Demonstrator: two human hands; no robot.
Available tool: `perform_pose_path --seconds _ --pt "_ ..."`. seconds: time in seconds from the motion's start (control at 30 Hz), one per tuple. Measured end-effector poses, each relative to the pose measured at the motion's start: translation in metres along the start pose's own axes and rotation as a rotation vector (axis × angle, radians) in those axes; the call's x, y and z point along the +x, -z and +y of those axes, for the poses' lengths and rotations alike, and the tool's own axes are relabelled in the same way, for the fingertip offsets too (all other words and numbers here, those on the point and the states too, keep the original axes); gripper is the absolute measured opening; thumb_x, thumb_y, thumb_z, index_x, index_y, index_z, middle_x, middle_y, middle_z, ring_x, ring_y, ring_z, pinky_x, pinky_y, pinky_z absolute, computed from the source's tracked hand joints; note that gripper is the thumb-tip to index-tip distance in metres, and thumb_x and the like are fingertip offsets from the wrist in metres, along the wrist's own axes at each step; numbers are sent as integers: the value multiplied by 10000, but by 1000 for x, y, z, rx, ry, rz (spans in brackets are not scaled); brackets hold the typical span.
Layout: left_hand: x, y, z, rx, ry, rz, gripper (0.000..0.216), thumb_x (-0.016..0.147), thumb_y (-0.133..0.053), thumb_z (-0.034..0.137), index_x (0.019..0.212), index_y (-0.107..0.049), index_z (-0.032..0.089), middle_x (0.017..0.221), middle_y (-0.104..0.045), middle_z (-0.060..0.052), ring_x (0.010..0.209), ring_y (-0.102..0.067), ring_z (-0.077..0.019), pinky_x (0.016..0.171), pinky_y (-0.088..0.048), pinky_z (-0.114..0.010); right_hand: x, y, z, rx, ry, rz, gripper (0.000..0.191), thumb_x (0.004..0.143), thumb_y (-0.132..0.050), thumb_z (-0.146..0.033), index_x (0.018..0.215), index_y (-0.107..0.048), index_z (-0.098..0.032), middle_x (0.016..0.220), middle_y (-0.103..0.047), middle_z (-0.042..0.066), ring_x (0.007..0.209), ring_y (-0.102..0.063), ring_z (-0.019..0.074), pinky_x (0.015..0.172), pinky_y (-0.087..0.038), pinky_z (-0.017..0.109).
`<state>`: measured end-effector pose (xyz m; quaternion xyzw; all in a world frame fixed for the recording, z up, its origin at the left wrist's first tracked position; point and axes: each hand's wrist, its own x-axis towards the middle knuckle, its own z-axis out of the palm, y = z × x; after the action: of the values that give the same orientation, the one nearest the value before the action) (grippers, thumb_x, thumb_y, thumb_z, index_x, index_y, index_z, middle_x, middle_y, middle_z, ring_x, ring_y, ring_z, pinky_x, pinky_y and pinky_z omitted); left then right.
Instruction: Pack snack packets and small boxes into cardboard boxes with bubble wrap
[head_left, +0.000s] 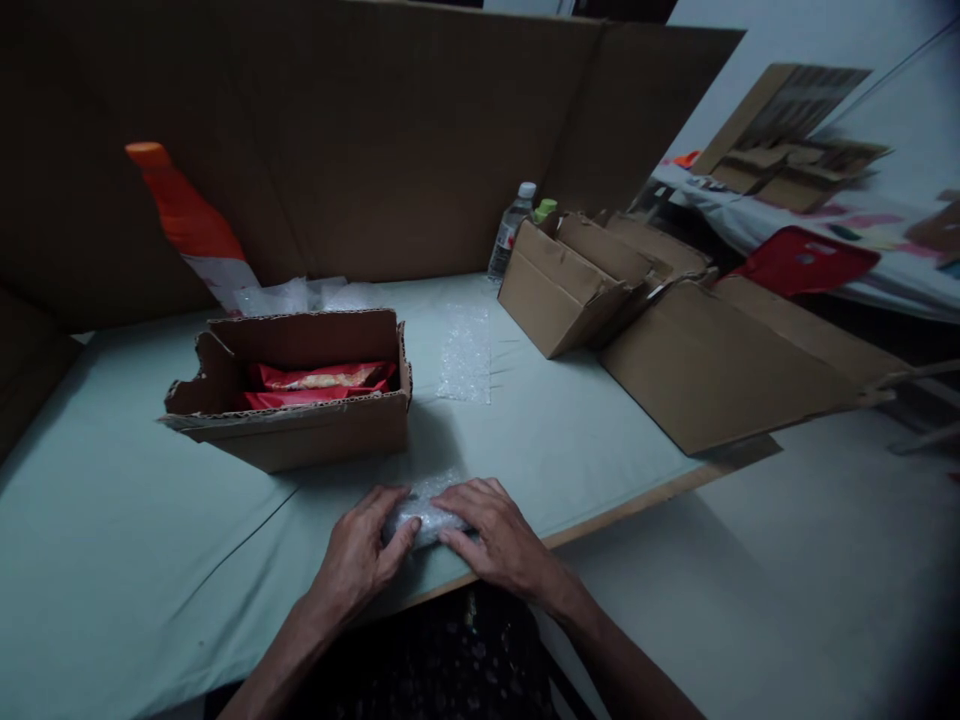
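Observation:
A small bundle of clear bubble wrap lies at the table's near edge, between both hands. My left hand grips its left end, thumb on the near side and fingers over the far side. On the right end, my right hand is closed round the wrap in the same way. Whatever the wrap may contain cannot be made out. Just beyond the hands, to the left, stands an open cardboard box with red packets inside. A flat bubble wrap sheet lies farther back on the pale green cloth.
Several cardboard boxes stand at the right, with a clear plastic bottle behind them. An orange and white cone-shaped object leans at the back left. A tall cardboard panel walls the far side. The table's wooden edge runs along the right front.

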<state>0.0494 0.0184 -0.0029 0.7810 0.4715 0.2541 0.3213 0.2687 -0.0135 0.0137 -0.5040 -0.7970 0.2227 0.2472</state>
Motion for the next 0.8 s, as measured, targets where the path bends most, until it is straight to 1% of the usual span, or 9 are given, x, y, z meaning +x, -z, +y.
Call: perform_pose_path --seconds 0.03,0.13,0.23,0.3,0.43,0.53,0.63,0.73,0.8 --pt "-2 0 0 9 -4 12 311 931 -528 373 1129 -670 179 1011 -729 -89 865 -700 -220 770 -555 -331 0 -1 0 -9 9 20 301 925 -645 -237 1225 -643 -247 1177 -700 58 1071 -617 237 922 -468 425" --pt "-5 -1 -3 54 -15 68 272 936 -526 356 1079 -683 185 981 -719 -82 883 -689 -223 795 -554 -338 1 -6 1 -40 24 136 320 922 -631 -205 1241 -629 -220 1227 -672 91 1103 -602 253 927 -470 432" --pt "-8 -2 -4 108 -26 125 278 947 -515 368 1083 -680 190 1007 -705 -91 910 -681 -232 808 -555 -356 1 -9 5 -52 32 182 268 930 -614 -189 1195 -645 -206 1155 -707 87 1061 -621 254 905 -466 430" --pt "-8 -3 -3 120 -58 146 294 941 -526 383 1104 -671 185 1046 -697 -105 946 -673 -245 823 -556 -371 2 -11 7 -43 28 170 224 943 -608 -198 1161 -658 -200 1105 -728 79 1028 -636 245 888 -461 414" --pt "-9 -8 -1 122 -141 144 357 898 -604 384 1176 -639 164 1122 -683 -129 1021 -646 -274 891 -538 -414 4 -13 9 3 -19 136 175 976 -582 -232 1118 -678 -197 1040 -748 66 967 -660 220 862 -449 380" --pt "-9 -9 -2 111 -163 110 317 911 -587 329 1176 -640 164 1085 -697 -118 987 -640 -272 877 -528 -420 4 -14 7 48 -38 125 167 984 -566 -239 1085 -691 -195 974 -757 56 913 -670 206 841 -450 362" --pt "-8 -7 -4 82 -146 68 266 938 -537 302 1128 -663 164 1010 -712 -103 927 -637 -264 835 -523 -416 3 -10 3 70 -54 99 151 943 -620 -230 1068 -698 -196 969 -756 51 912 -664 211 846 -447 367" --pt "-6 -5 -4 51 -123 46 258 942 -530 309 1099 -677 167 968 -721 -95 908 -641 -262 824 -519 -413 3 -6 1 66 -52 56 230 874 -708 -242 1099 -693 -200 1038 -747 60 977 -646 238 878 -442 390" --pt "-6 -5 -4 27 -110 56 253 938 -536 311 1092 -681 173 975 -721 -92 921 -644 -260 833 -521 -409 3 -7 2 76 -42 42 254 861 -724 -242 1110 -690 -203 1043 -749 59 978 -647 240 886 -444 393"
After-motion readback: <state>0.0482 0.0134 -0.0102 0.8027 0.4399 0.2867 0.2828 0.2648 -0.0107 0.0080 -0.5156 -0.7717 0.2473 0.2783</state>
